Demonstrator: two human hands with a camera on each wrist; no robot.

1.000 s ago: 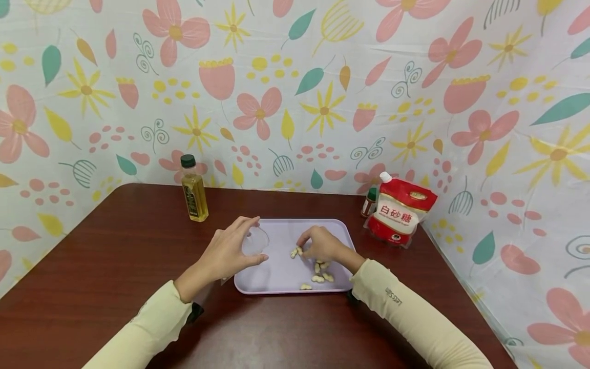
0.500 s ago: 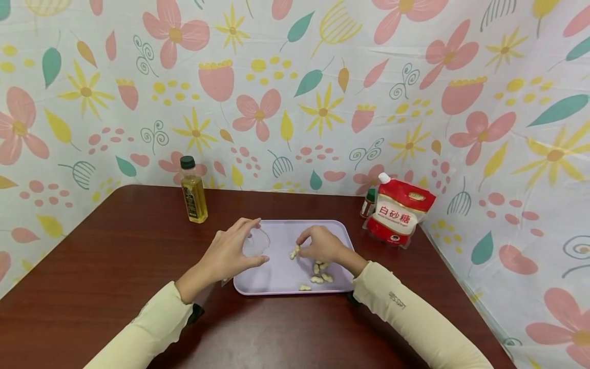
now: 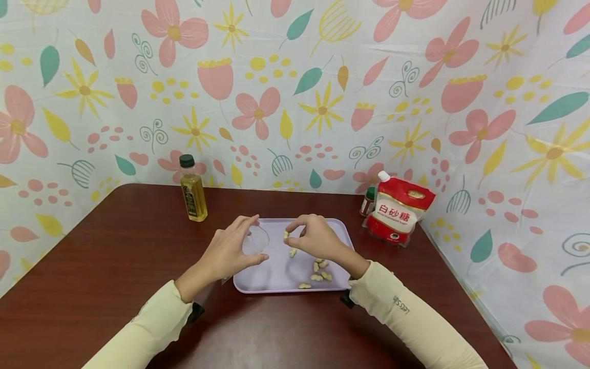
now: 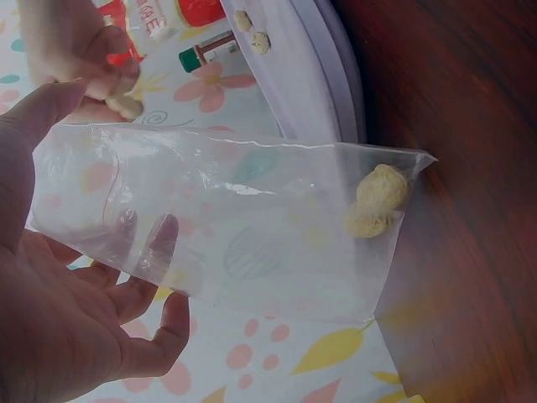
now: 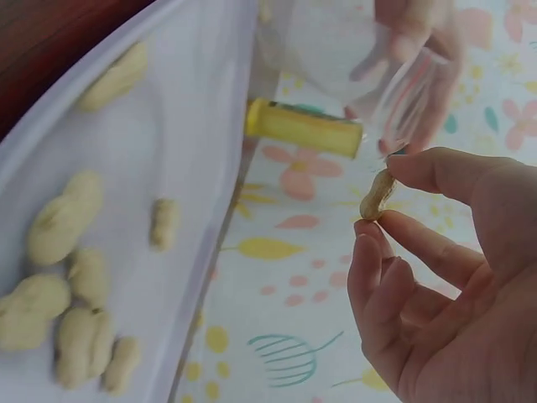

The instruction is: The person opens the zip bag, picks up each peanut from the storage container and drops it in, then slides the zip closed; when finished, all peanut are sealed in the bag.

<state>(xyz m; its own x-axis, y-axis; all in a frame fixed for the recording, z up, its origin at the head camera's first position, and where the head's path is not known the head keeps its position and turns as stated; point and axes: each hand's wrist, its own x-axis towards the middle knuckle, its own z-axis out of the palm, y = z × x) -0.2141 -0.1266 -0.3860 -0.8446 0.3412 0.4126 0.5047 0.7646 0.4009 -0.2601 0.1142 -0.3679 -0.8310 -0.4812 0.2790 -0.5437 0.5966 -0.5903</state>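
Observation:
My left hand (image 3: 228, 250) holds a clear zip-top plastic bag (image 4: 252, 227) by its mouth, thumb on one side and fingers on the other. A peanut (image 4: 382, 189) lies at the bottom of that bag, seen in the left wrist view. Between thumb and fingertips, my right hand (image 3: 318, 238) pinches another peanut (image 5: 379, 195), raised above the tray and to the right of the bag's mouth. Several unshelled peanuts (image 3: 316, 278) lie on the lilac tray (image 3: 272, 282), mostly on its right half. One peanut (image 3: 292, 252) sits apart near the tray's middle.
A bottle of yellow oil (image 3: 194, 197) with a dark cap stands back left on the brown table (image 3: 115, 246). At the back right are a red and white sugar pouch (image 3: 394, 212) and a small green-capped jar (image 3: 368, 201). A flowered curtain (image 3: 286, 102) hangs behind.
My right hand has picked up a peanut from the tray and lifted it up and slightly left toward the bag. The left hand with the bag has stayed nearly still.

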